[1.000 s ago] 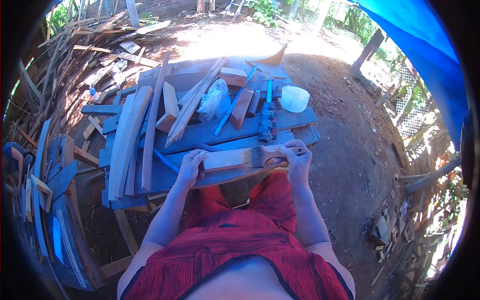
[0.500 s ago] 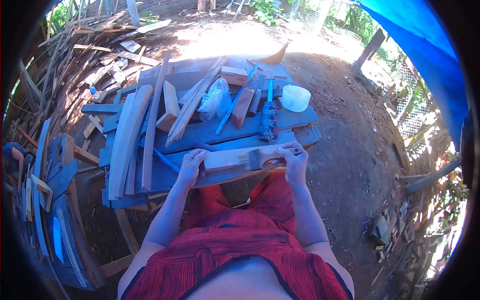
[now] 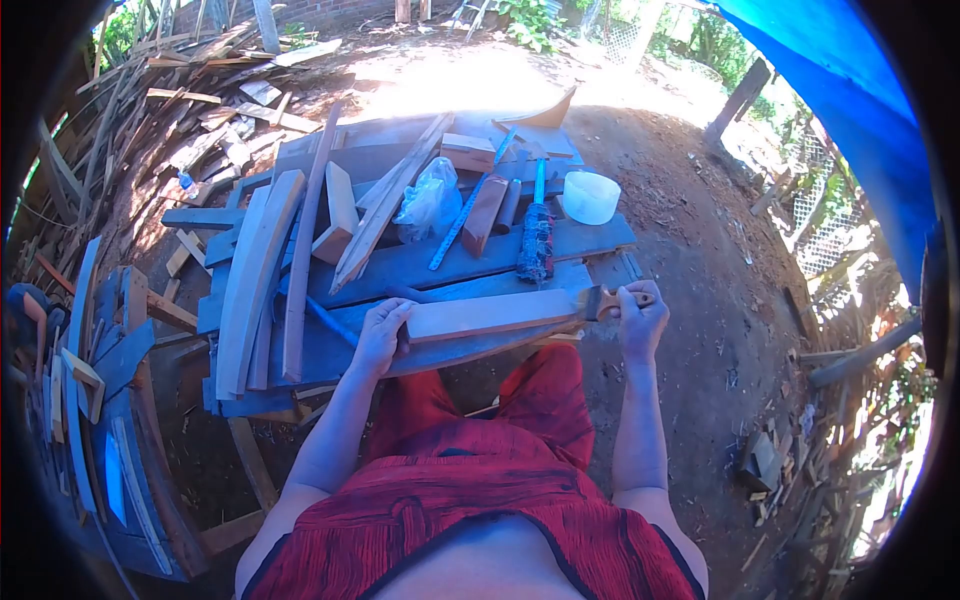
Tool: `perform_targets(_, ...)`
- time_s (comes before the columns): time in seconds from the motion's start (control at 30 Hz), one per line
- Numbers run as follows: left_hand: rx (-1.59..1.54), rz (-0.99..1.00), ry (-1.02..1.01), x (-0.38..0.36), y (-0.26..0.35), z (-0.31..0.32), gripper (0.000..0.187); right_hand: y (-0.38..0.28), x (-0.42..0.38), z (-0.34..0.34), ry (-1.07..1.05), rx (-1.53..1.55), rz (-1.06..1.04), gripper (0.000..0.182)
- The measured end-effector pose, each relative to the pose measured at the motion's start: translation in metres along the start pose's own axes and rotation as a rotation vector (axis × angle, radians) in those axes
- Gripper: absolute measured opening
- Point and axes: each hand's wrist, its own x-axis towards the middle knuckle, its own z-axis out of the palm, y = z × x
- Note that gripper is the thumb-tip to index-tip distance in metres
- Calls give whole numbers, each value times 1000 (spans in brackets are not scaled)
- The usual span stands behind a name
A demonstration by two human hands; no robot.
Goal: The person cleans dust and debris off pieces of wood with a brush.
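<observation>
My left hand (image 3: 382,333) grips the left end of a pale wooden block (image 3: 490,315), held level above the near edge of the plank bench (image 3: 420,268). In my right hand (image 3: 641,315) is a paintbrush (image 3: 603,301), its handle between the fingers. The bristles point left and meet the right end of the block. Beyond the block, a dark tube with a blue nozzle (image 3: 537,240) lies on the bench. A white plastic tub (image 3: 591,196) stands to its right.
On the bench lie long wooden pieces (image 3: 258,290), a clear plastic bag (image 3: 428,203), a blue ruler (image 3: 462,225) and a reddish wood block (image 3: 485,215). Scrap wood (image 3: 200,130) is heaped at back left. A blue tarp (image 3: 840,90) hangs at upper right.
My right hand has moved right with the paintbrush, from over the block's face to its right end. My left hand and the block have stayed in place.
</observation>
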Motion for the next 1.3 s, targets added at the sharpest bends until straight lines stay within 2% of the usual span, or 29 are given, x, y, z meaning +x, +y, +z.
perform_targets(0.07,-1,7,-5,1,-1,0,24,3,0,0,0,-115,-133,9)
perform_targets(0.2,-13,7,-12,0,-1,0,24,-7,-8,7,-22,-136,-84,6)
perform_targets(0.37,-14,6,-11,2,-2,-1,24,-25,-21,24,-82,-250,-329,5)
perform_targets(0.7,-25,-2,0,1,-3,-1,23,-53,-45,63,-245,-97,-396,4)
perform_targets(0.9,-20,22,2,0,0,1,30,-50,-59,77,-367,53,-252,5)
perform_targets(0.97,-8,40,8,-1,2,2,35,-55,-65,81,-433,260,-23,5)
perform_targets(1.0,-6,9,20,-1,4,2,39,-59,-66,81,-433,261,-23,5)
perform_targets(1.07,-3,-21,32,-1,5,2,44,-69,-66,81,-482,484,187,3)
perform_targets(1.13,-64,-51,42,0,4,2,49,-63,-65,83,-477,572,250,3)
perform_targets(1.17,-64,-50,42,1,3,2,49,-60,-64,85,-472,659,314,4)
perform_targets(1.3,-59,-37,22,-2,7,3,43,-47,-62,86,-441,680,363,3)
